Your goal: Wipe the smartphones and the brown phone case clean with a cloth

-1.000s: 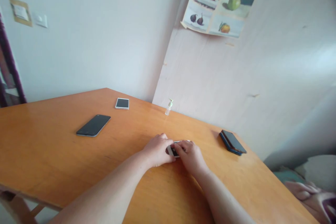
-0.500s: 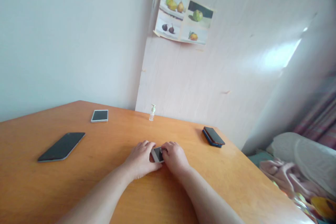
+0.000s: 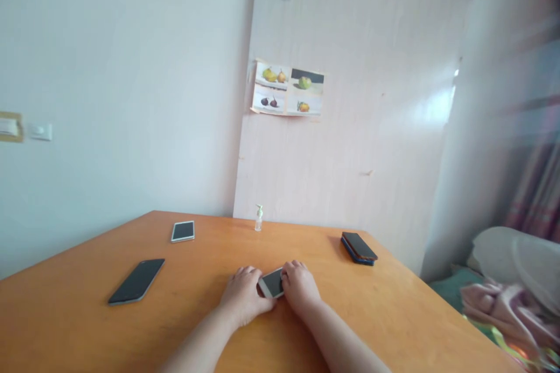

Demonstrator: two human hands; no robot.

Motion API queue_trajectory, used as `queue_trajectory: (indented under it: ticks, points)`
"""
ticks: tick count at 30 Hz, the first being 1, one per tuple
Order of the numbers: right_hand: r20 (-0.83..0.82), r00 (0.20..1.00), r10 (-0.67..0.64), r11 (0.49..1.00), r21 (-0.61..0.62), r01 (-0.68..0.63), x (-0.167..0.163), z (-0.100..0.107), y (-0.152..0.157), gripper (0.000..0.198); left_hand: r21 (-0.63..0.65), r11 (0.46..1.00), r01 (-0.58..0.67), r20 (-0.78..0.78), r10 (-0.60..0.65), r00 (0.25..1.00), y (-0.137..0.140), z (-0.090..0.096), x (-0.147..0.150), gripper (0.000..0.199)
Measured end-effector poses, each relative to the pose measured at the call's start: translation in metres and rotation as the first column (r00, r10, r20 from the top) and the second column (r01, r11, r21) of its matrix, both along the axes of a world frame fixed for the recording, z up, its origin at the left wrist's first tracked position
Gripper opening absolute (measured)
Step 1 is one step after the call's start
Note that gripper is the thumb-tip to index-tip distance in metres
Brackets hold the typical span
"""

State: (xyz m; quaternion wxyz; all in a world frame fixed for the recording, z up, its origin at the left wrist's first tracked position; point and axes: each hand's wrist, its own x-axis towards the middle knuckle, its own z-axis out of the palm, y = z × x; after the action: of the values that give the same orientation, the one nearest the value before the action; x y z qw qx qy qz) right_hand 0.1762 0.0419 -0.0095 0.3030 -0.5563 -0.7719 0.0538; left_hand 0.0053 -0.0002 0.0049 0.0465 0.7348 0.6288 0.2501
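A small white smartphone (image 3: 273,284) with a dark screen lies between my hands over the wooden table (image 3: 210,265). Curved around its left end is my left hand (image 3: 245,297), fingers at the far edge and thumb at the near edge. My right hand (image 3: 301,287) grips the right end with bent fingers and covers that part of the phone. Whether the phone rests fully on the tabletop I cannot tell.
To the left lie a large black phone (image 3: 137,282) and a white-framed phone (image 3: 182,231). A clear pump bottle (image 3: 258,220) stands near the wall. At the right, a dark phone (image 3: 359,245) sits on a blue-edged one. A bed (image 3: 516,256) is beyond the table's right edge.
My view has tilted upward, so the table and hands appear lower. My right hand has shifted slightly on the white smartphone, and more of its screen shows. Both hands stay on it.
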Motion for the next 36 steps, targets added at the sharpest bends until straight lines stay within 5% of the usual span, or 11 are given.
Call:
queue_trajectory:
  ticks: [6,14,21,26,30,36]
  points:
    - [-0.251,0.960,-0.127,0.991,-0.067,0.113,0.020,0.005,0.007,0.014,-0.022,0.993,-0.119,0.048,0.120,0.992,-0.019,0.019,-0.006,0.036]
    - [-0.676,0.728,-0.115,0.956,-0.274,-0.103,0.013,0.015,-0.024,0.012,0.092,0.987,-0.129,0.230,0.105,0.967,-0.087,0.040,-0.027,0.035]
    - [-0.881,0.440,-0.174,0.907,-0.317,-0.278,0.003,0.001,-0.098,0.021,0.335,0.938,-0.093,0.248,0.007,0.969,-0.155,0.017,-0.029,0.056]
    - [-0.923,0.341,-0.180,0.901,-0.293,-0.319,0.000,-0.006,-0.142,0.027,0.426,0.902,-0.067,0.239,-0.041,0.970,-0.195,-0.005,-0.030,0.062]
    - [-0.931,0.331,-0.155,0.915,-0.262,-0.308,-0.002,-0.004,-0.166,0.031,0.311,0.945,-0.097,0.383,-0.031,0.923,-0.219,-0.012,-0.027,0.065]
    - [-0.953,0.301,-0.034,0.955,-0.119,-0.271,-0.001,0.016,-0.187,0.034,0.106,0.994,0.022,0.668,-0.088,0.739,-0.235,-0.012,-0.016,0.070]
